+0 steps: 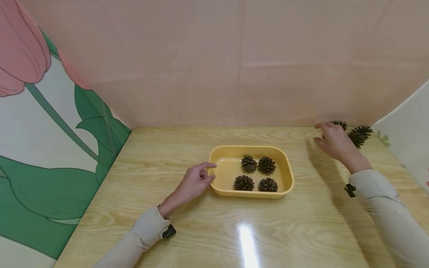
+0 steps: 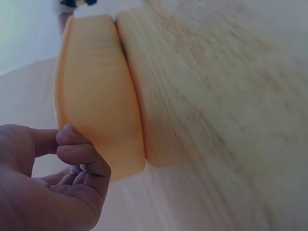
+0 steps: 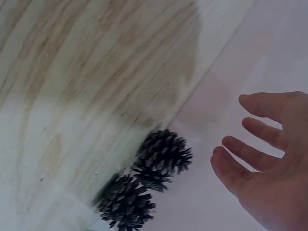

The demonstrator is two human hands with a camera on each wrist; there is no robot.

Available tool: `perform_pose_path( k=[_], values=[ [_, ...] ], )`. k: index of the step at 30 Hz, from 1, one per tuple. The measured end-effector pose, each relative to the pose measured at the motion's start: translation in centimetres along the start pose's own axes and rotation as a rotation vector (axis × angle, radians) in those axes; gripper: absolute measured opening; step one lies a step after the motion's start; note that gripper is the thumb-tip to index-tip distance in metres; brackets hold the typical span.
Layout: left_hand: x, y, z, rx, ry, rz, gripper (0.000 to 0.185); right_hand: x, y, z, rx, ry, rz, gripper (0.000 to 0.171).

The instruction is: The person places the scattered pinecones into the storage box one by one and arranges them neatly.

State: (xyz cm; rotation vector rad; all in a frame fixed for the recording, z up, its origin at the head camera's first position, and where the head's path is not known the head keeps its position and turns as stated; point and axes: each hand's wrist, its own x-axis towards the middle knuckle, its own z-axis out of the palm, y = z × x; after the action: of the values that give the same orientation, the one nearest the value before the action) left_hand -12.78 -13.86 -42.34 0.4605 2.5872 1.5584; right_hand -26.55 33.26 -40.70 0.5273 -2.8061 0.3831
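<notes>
A yellow plastic tray [image 1: 248, 148] sits mid-table with several brown pine cones [image 1: 266, 165] inside. My left hand [image 1: 198, 180] rests at the tray's left end, fingertips against the rim. In the left wrist view its fingers [image 2: 77, 156] are loosely curled beside the tray wall [image 2: 96, 96] and hold nothing. My right hand [image 1: 332, 140] hovers at the far right rear of the table. Its fingers are spread and empty, just short of two loose pine cones [image 1: 360, 135] by the back wall. The right wrist view shows that hand [image 3: 255, 154] apart from both cones [image 3: 163, 154].
The wooden table [image 1: 214, 230] is boxed in by a pink back wall [image 1: 234, 74], a tulip-patterned panel [image 1: 50, 130] on the left and a white panel [image 1: 409, 137] on the right. A bright glare streak lies on the wood in front of the tray.
</notes>
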Motion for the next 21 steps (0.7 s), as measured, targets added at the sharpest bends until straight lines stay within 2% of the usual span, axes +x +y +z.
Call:
perform_pose_path(
  k=[12,21],
  values=[
    [0.0,0.1,0.1,-0.001,-0.006,0.005,0.037,0.0,3.2,0.9,-0.017,-0.059,0.078,0.046],
    [-0.1,0.2,0.1,-0.017,-0.003,0.011,0.037,-0.1,4.2,0.9,-0.063,-0.061,0.108,0.049]
  ],
)
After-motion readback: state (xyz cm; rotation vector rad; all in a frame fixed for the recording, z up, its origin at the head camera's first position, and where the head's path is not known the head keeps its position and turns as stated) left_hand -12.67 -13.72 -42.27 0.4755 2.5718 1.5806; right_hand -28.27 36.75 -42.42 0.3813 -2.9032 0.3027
